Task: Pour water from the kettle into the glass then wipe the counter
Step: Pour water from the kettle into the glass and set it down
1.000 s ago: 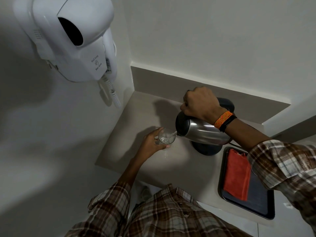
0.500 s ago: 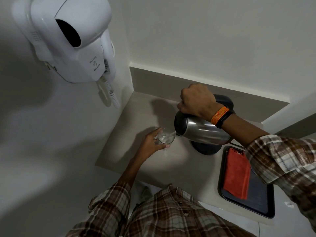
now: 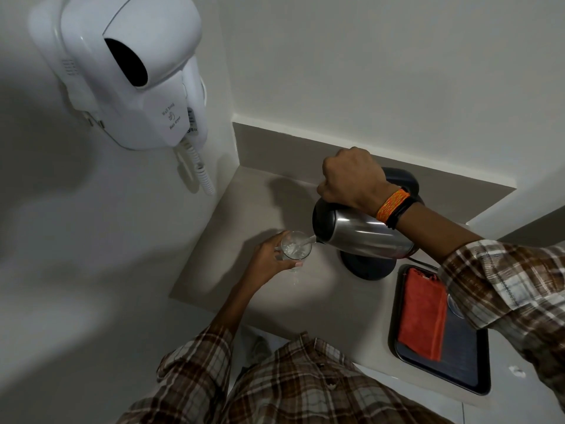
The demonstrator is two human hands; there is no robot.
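The right hand [image 3: 351, 179] has its grip clenched on the handle of the steel kettle [image 3: 363, 232], which is tilted left above its black base [image 3: 368, 266] with water running from the spout. The left hand [image 3: 269, 258] grasps the glass [image 3: 296, 249] just left of the spout, over the counter [image 3: 244, 209]. An orange cloth [image 3: 423, 315] lies on the dark tray [image 3: 458, 362], near right.

Brown plaid shirt [image 3: 305, 390], rolled sleeves, orange wristband [image 3: 392, 203], black cord
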